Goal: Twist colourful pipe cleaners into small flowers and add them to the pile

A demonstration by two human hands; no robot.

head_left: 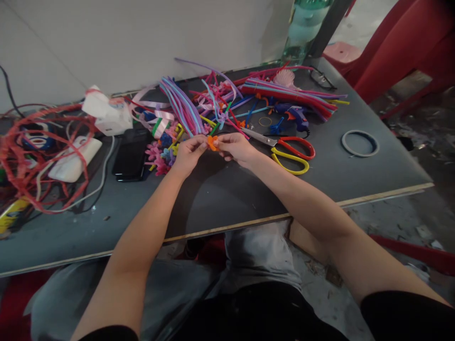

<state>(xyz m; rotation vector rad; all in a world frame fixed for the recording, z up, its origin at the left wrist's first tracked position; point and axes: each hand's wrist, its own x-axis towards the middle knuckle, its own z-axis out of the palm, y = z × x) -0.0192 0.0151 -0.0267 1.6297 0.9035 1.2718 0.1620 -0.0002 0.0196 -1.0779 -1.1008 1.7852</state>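
Between my two hands is a small orange piece of bent pipe cleaner (212,143), held just above the dark table. My left hand (190,152) pinches its left side with thumb and forefinger. From the other side, the closed fingers of my right hand (236,148) grip it too. Its exact shape is partly covered by my fingertips. Scissors (293,154) with one red and one yellow handle lie right of my right hand. Pink and blue pipe cleaner flowers (156,156) sit in a heap left of my left hand. Behind are bundles of purple and blue pipe cleaners (183,106).
A blue glue gun (294,113) lies behind the scissors. Farther right is a grey ring-shaped roll (360,143). To the left are a black phone (131,155), a white power bank (74,158) and tangled red cord (21,168). A large bottle (305,28) stands at the back, near a red chair (398,52).
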